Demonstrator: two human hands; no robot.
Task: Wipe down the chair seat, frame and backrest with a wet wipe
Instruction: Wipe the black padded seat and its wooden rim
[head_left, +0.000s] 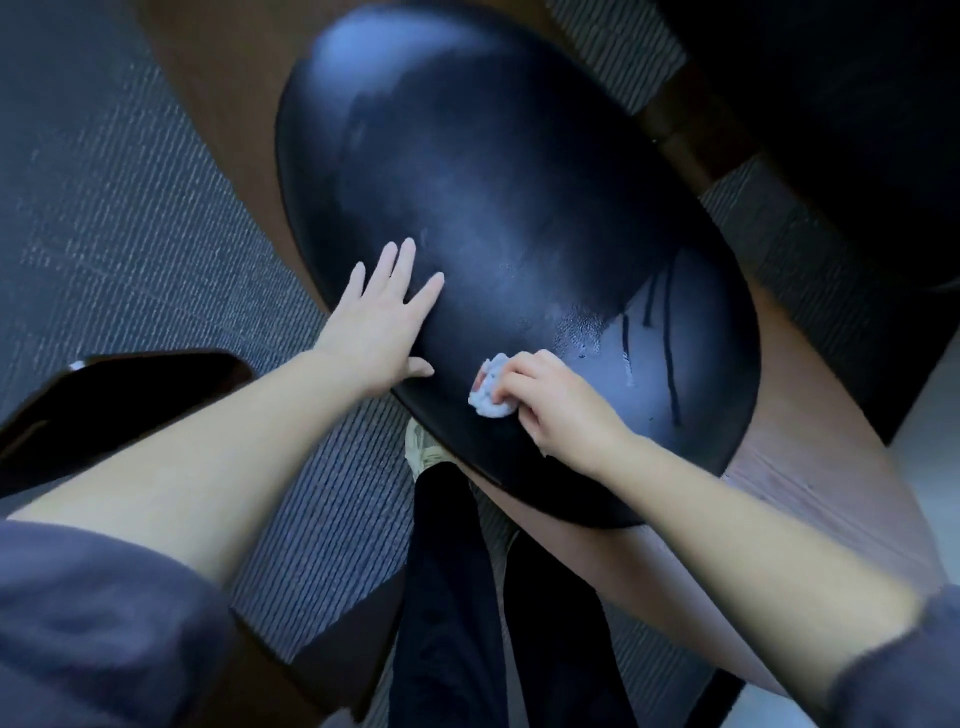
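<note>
Right under the curled fingers (524, 375) of the right hand (563, 410) sits the wet wipe (487, 395), a crumpled white wad pinched between thumb and fingertips and pressed against the dark chair seat (483, 182) near its closest edge. Just beyond those fingers the seat surface shows wet beads and thin dark streaks (670, 358) running across it. To the left of the wipe, close by but apart from it, the left hand (382, 322) lies flat on the seat's edge, its fingers (402, 262) spread and empty, the thumb pointing toward the wipe. Both forearms are bare, with dark grey sleeves (88, 613) pushed up toward the elbows. Below the right hand, dark trouser legs (452, 597) and a light-coloured shoe (423, 449) show beneath the seat's rim. Wooden frame parts (218, 67) curve around the seat, and a striped grey carpet (104, 208) covers the floor to the left of the left hand.
</note>
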